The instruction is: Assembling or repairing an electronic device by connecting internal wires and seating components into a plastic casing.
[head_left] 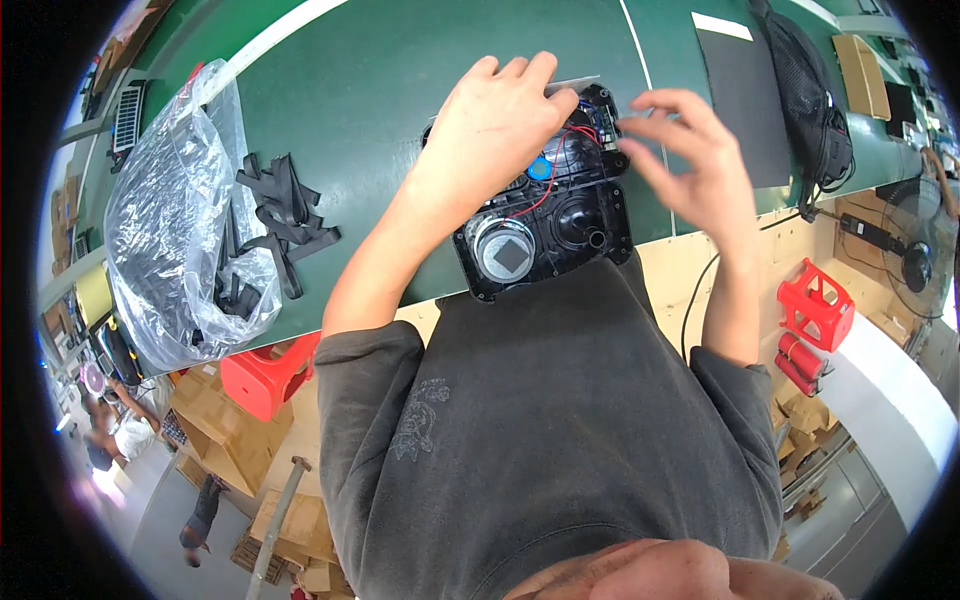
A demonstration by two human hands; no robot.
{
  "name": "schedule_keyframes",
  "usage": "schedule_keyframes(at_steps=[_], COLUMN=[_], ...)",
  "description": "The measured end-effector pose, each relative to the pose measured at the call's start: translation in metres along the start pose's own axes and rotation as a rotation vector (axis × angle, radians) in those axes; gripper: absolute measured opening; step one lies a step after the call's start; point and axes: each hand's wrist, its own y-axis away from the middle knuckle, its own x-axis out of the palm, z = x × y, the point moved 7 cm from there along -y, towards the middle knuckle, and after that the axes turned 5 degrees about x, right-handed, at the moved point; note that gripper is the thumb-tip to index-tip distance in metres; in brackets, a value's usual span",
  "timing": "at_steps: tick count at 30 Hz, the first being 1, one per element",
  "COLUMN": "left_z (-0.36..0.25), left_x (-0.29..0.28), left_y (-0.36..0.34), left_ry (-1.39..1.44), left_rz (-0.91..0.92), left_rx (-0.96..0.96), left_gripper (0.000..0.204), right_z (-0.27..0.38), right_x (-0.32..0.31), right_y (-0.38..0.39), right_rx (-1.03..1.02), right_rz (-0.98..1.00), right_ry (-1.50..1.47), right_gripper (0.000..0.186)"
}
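Head view looks down on a green bench (380,70) with your two bare hands over a black plastic housing (590,235) that lies at the near edge of the bench, just in front of your body. Your left hand (495,130) rests flat on the far left part of the housing, palm down, with the fingers (515,70) stretched and close together, pointing away from you. Under its fingertips a thin pale strip (575,84) shows at the top edge of the housing. Your right hand (690,160) hovers at the far right corner of the housing; the thumb and first finger come together near a small pale part (632,116), and the other fingers are loosely curled and spread. I cannot tell if the part is really pinched, because it is blurred.

Inside the open housing you see red wires (545,195), a small blue round piece (540,168), a round silver-rimmed lens with a dark square in it (505,255), and a black round socket (582,228) beside it.

To your left on the bench lies a clear plastic bag (165,210), and black strips (285,215) spill out of it. To the right lie a dark grey mat (740,100) and a black mesh bag (810,100). Below the bench stand a red stool (265,380) on the left and a red crate (815,305) on the right.
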Motion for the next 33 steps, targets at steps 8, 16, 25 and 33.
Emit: schedule_keyframes(at_steps=[8,16,25,33], left_z=[0.000,0.001,0.002,-0.008], left_x=[0.000,0.002,-0.012,-0.058], left_y=[-0.003,0.001,0.005,0.085], left_ry=[0.005,0.128,0.206,0.211], left_rz=[0.036,0.034,-0.064,-0.607], left_rx=[0.059,0.046,0.025,0.039], left_gripper=[0.016,0.017,0.030,0.051], right_z=[0.003,0.002,0.001,-0.003], right_x=[0.024,0.039,0.044,0.049], right_y=[0.009,-0.012,-0.025,-0.024], right_rx=[0.085,0.171,0.175,0.102], right_rz=[-0.145,-0.103,-0.023,0.027], right_ry=[-0.007,0.214,0.356,0.375], right_gripper=[0.016,0.014,0.019,0.022])
